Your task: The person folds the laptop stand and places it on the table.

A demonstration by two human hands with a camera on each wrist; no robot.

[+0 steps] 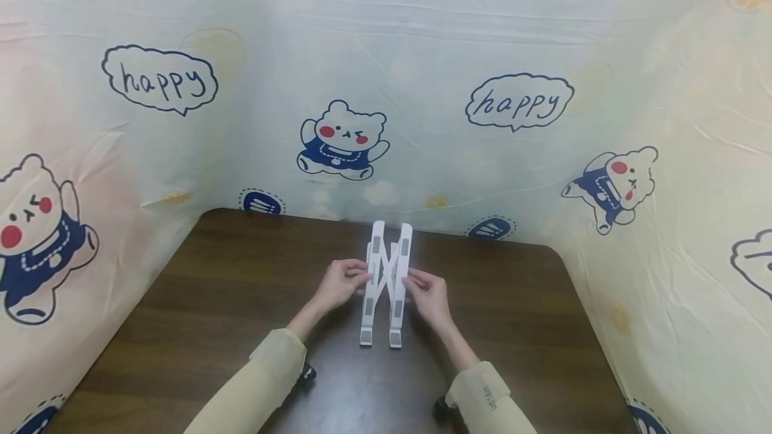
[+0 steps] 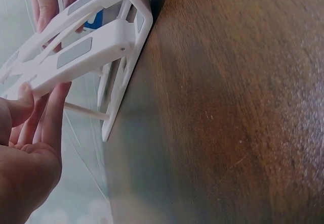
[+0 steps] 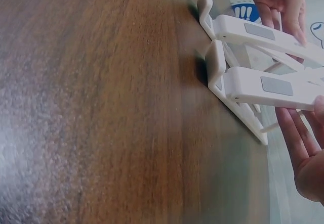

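Observation:
A white folding laptop stand (image 1: pixel 368 310) with grey pads stands on the brown table, its two long arms joined by crossed bars. My left hand (image 1: pixel 342 284) pinches the left arm of the stand, thumb on top and fingers beneath. On the opposite side, my right hand (image 1: pixel 429 295) grips the right arm in the same way. In the left wrist view the stand (image 2: pixel 96 52) rises at a slant from its base bars, with upturned lips at the near ends. The right wrist view shows the right hand's fingers (image 3: pixel 296 133) under the arm.
The dark wooden table (image 1: pixel 241 300) reaches back to a printed cloth (image 1: pixel 422 173) with cartoon bears, which hangs behind and along both sides. Black wrist devices (image 1: pixel 307 375) show at both cuffs.

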